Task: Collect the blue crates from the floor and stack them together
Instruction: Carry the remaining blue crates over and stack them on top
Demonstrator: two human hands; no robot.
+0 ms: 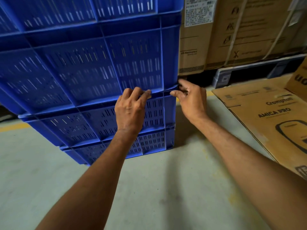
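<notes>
The task looks well along: a stack of blue crates (pixel 103 140) stands on the floor (pixel 157 188), at least four high, with the top one running out of the upper edge of the view. Both hands work at the seam near the stack's right front corner, where the upper crate (pixel 93 67) meets the rim of the lower crate (pixel 93 123). The left hand (pixel 129 110) has its fingers (pixel 146 93) curled into that seam on the front face, and the right hand (pixel 192 100) pinches the corner between thumb and bent fingers. Blur makes it hard to say whether they grip the upper crate's bottom edge or the lower crate's rim, though the bottom edge seems likelier. That edge bows slightly past the corner below, so the upper crate is probably not fully seated, and squaring it onto the lower crate is the step in hand. No loose crate shows on the visible floor, but the stack hides much of it, so more may remain to collect. Cardboard boxes (pixel 232 30) sit on a pallet (pixel 249 70) behind, and a flattened carton (pixel 265 117) lies on the floor at the right edge.
</notes>
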